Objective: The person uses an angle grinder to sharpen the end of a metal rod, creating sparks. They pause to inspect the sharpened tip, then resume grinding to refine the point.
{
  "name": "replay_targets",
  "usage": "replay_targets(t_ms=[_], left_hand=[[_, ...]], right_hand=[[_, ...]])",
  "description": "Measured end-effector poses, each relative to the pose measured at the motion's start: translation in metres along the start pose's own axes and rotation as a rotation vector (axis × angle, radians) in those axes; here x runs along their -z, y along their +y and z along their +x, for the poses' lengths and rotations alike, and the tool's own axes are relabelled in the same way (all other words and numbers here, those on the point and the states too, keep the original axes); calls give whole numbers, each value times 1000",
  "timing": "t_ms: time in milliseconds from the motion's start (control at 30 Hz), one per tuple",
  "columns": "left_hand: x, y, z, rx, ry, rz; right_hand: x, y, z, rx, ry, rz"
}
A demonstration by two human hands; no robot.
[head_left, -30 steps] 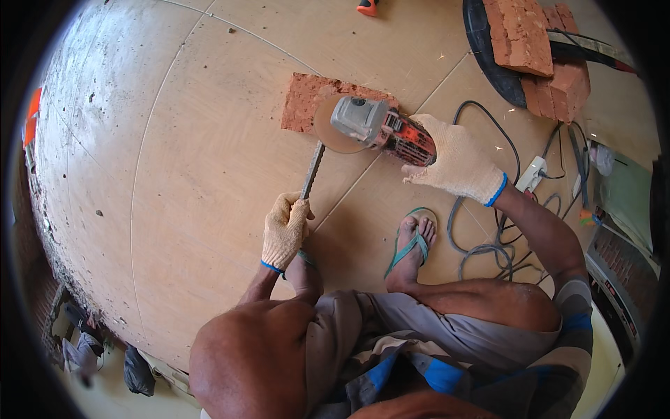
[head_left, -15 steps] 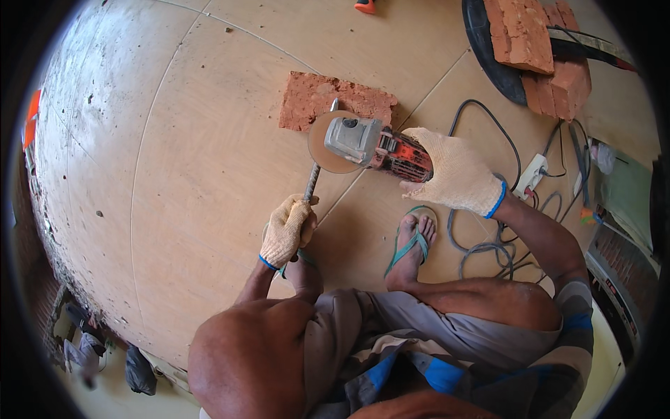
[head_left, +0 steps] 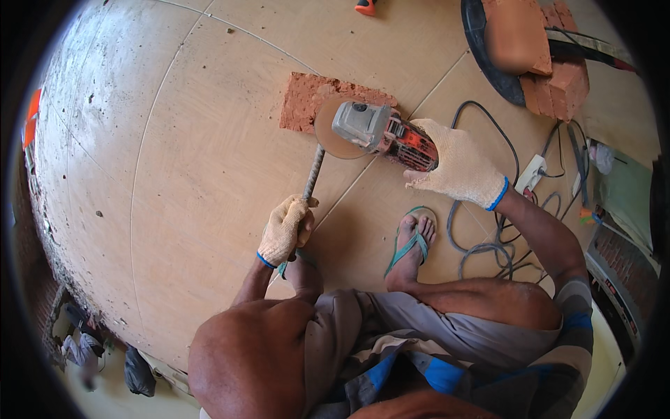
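Observation:
My right hand (head_left: 457,165), in a cream knit glove with a blue cuff, is closed around the body of a red and grey angle grinder (head_left: 380,133). The tan disc (head_left: 328,133) of the grinder lies over the upper part of a ribbed steel rod (head_left: 314,171). Whether disc and rod touch I cannot tell. Wrapped about the lower end of the rod is my gloved left hand (head_left: 285,227). Beyond the disc a red brick (head_left: 300,98) lies flat on the floor, and the grinder hides part of it. The rod's far tip is hidden behind the disc.
More bricks (head_left: 558,87) are piled at the upper right by a black round pan (head_left: 481,49). Grey cable (head_left: 481,248) loops beside my right foot (head_left: 412,244), near a white power strip (head_left: 532,173). An orange and black handle (head_left: 366,7) lies at the top edge.
The grinder has shifted slightly right and its head has tilted upward, taking the disc over the rod's tip, which showed above it before. My left hand has barely moved.

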State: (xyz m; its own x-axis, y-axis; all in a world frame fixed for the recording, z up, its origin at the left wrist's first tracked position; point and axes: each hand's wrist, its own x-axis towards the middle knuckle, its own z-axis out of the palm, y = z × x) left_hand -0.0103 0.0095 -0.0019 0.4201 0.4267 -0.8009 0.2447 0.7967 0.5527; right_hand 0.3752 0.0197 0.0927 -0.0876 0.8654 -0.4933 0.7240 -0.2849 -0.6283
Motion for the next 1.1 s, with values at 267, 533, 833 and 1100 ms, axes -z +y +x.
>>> replay_targets(t_ms=[267,533,833,1100], left_hand=[[6,0,2,28,-66,-120],[7,1,2,30,-82,-148],[7,9,-4,49,-55,-112],[6,23,-10,41,33,78]], right_hand=[[-6,2,-1,15,-26,-21],[-1,7,4,-34,-18,-27],[1,4,3,-73,-54,-34],[-4,5,-4,0,-45,-2]])
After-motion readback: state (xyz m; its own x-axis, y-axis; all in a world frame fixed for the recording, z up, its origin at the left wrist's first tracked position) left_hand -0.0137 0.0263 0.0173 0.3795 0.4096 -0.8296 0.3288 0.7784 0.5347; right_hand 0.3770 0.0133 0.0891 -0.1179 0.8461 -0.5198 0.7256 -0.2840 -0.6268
